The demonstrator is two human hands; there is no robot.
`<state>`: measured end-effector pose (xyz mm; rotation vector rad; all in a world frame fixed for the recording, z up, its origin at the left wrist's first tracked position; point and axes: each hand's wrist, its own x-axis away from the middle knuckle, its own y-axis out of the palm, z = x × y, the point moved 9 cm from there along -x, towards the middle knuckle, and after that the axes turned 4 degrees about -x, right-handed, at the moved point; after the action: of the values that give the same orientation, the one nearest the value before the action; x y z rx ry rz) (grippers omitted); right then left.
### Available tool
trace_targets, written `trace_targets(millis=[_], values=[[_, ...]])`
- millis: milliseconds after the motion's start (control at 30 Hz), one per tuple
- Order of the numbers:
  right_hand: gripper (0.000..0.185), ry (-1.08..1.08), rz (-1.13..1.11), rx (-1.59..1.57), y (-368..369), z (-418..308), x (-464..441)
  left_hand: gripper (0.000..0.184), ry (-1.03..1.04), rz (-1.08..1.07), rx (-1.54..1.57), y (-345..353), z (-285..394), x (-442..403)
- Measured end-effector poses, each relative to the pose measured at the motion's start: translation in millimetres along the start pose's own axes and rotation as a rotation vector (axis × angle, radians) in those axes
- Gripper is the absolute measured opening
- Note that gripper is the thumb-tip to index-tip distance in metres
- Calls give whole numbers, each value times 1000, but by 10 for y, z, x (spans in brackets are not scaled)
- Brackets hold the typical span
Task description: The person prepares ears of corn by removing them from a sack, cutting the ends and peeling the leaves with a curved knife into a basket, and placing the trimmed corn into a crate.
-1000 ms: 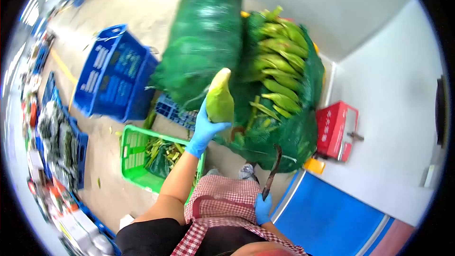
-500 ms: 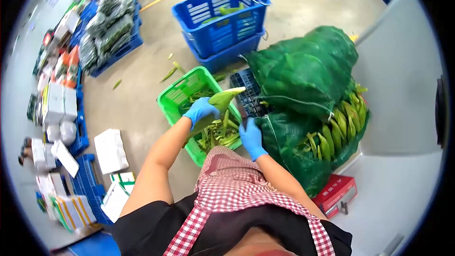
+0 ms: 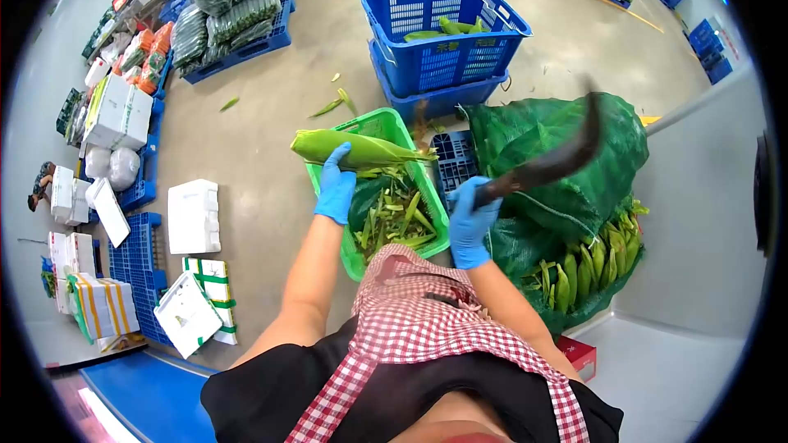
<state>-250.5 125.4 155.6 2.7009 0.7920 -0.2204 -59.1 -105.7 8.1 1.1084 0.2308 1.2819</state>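
My left hand (image 3: pixel 335 189), in a blue glove, is closed around an ear of corn (image 3: pixel 379 151) in its green husk, held level with the stalk end to the right. Beneath it stands a green crate (image 3: pixel 441 248) with husk trimmings (image 3: pixel 394 220) and stalk pieces inside. My right hand (image 3: pixel 470 228), also gloved, grips the handle of a dark curved knife (image 3: pixel 546 166). Its blade points up and right, slightly blurred, in front of a full green mesh sack (image 3: pixel 611 127). The blade is apart from the corn.
Past the green crate, stacked blue crates (image 3: pixel 443 66) hold several ears. To the right, an opened sack shows more corn (image 3: pixel 584 275) beside a grey wall, near a red box (image 3: pixel 579 357). Foam boxes (image 3: pixel 194 217) and blue pallets (image 3: pixel 135 267) stand left.
The ear in my left hand has turned from slanting up-right to nearly level, its stalk end now right. My right hand has raised the knife from low beside the crate.
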Motion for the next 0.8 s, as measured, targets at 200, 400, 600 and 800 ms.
trace_targets(millis=[200,400,600,800], values=[[39,809,-611,1088,-790,1838,1079,33,125,39,-122,-162,48,-204],[23,926,-280,847,-1855,2092,979,35,-221,-128,35,655,-293,-887],[29,965,-13,646,-2583,2108,1756,26,16,-554,-436,2460,-744,-2465],[25,1039,566,318,-3153,1031,2370,26,-269,-793,-772,2561,-2964,-576]])
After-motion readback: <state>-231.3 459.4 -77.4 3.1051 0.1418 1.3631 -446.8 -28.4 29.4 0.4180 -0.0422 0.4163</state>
